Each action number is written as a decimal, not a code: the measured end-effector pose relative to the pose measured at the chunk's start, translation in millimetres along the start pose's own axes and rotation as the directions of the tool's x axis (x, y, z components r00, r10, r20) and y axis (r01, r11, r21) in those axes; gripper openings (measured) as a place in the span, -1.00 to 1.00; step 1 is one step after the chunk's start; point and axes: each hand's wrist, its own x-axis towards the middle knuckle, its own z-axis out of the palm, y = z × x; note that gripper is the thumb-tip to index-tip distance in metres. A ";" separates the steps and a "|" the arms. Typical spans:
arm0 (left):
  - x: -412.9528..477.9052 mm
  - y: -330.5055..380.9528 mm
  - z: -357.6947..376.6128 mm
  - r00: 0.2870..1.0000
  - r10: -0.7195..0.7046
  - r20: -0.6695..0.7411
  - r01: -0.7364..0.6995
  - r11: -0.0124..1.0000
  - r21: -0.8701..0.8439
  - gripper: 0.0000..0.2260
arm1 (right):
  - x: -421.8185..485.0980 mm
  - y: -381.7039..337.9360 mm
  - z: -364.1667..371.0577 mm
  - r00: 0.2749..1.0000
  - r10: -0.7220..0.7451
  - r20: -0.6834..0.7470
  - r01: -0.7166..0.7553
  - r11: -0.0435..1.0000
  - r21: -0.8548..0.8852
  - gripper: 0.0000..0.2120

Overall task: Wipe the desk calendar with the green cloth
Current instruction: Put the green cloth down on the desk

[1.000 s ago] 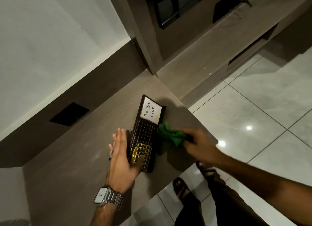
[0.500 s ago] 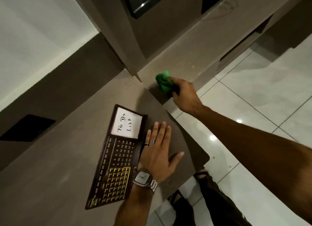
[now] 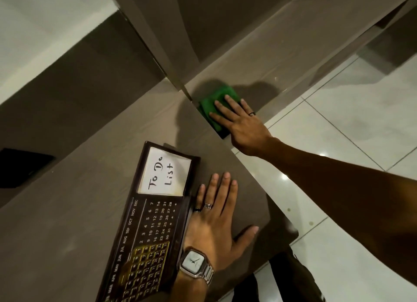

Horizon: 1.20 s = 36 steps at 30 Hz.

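- Green cloth (image 3: pixel 217 103), folded into a flat pad, is lying on a lower ledge (image 3: pixel 259 71) just past the far corner of the counter (image 3: pixel 67 211), with the right hand (image 3: pixel 239 123) resting palm-down on it.
- Fingers of that hand are lying flat and slightly spread across the cloth, pressing rather than pinching; nothing is being gripped.
- Left hand (image 3: pixel 216 222) is lying open on the counter, fingers extended and close together, thumb splayed toward the near edge, its side touching the right edge of the desk calendar (image 3: pixel 149 229); a watch (image 3: pixel 194 262) is showing on the wrist.
- Desk calendar is lying flat near the counter's near edge: a long dark-brown board with a white "To Do List" card (image 3: pixel 164 173) at its far end, a grid of dates in pale print in the middle and a gold-toned block of cells toward the near end.
- Judging by the layout, the cloth is sitting well apart from the calendar, so no wiping is taking place at this moment.
- Doing the wipe well likely means bunching the cloth under the fingers, bringing it over to the card end, and stroking lengthwise while the left hand is bracing the board against sliding.
- Pressing lightly over the paper card looks wise, as its edges could be catching or creasing.
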 end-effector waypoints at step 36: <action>-208.7 -124.3 -129.0 0.574 -0.793 -0.202 0.481 0.527 -0.701 -0.80 | -51.7 -191.6 -77.8 0.922 0.349 0.167 -0.268 0.266 0.926 -0.80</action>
